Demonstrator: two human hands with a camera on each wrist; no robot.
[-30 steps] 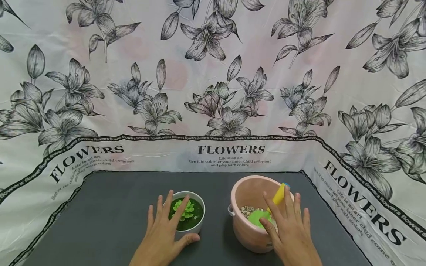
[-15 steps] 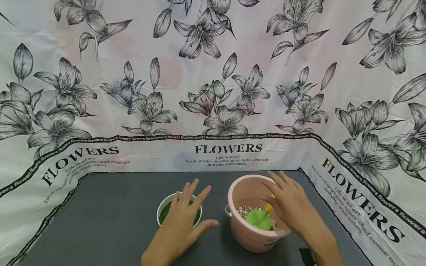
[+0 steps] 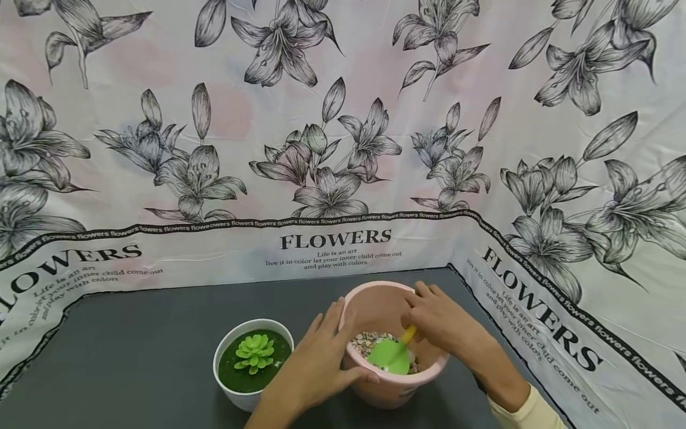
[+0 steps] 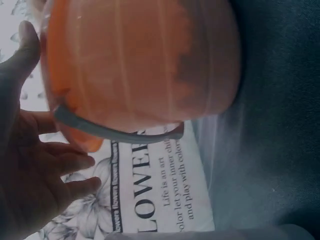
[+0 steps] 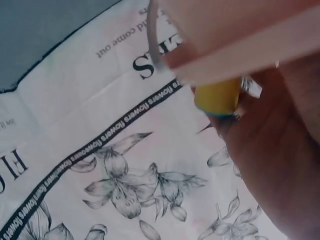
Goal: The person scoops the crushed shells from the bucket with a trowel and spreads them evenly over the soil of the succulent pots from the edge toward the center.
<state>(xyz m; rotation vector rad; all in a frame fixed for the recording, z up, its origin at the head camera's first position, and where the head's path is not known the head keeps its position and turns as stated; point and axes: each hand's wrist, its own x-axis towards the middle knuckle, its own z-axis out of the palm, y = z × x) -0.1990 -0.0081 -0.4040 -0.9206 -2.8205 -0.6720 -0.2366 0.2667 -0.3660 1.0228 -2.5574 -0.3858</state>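
A pink bucket [image 3: 375,394] stands on the dark table, with pebbles [image 3: 366,339] inside it. On the pebbles lies the green blade of a toy shovel [image 3: 390,357]. My right hand [image 3: 440,319] grips its yellow handle [image 5: 218,95] over the bucket's right rim. At the left rim is my left hand [image 3: 316,363], fingers extended and thumb near the front edge. The left wrist view has this hand [image 4: 37,170] beside the bucket's rim and grey bail handle [image 4: 115,134]; whether it presses the rim I cannot tell.
Left of the bucket, a white pot [image 3: 229,386] holds a green artificial succulent [image 3: 254,353]. White floral cloth [image 3: 327,256] rises behind the dark table [image 3: 150,357] and runs along both its sides.
My left hand has moved right from in front of the succulent pot to the bucket's rim. My right hand has taken hold of the shovel's handle. The view has swung right.
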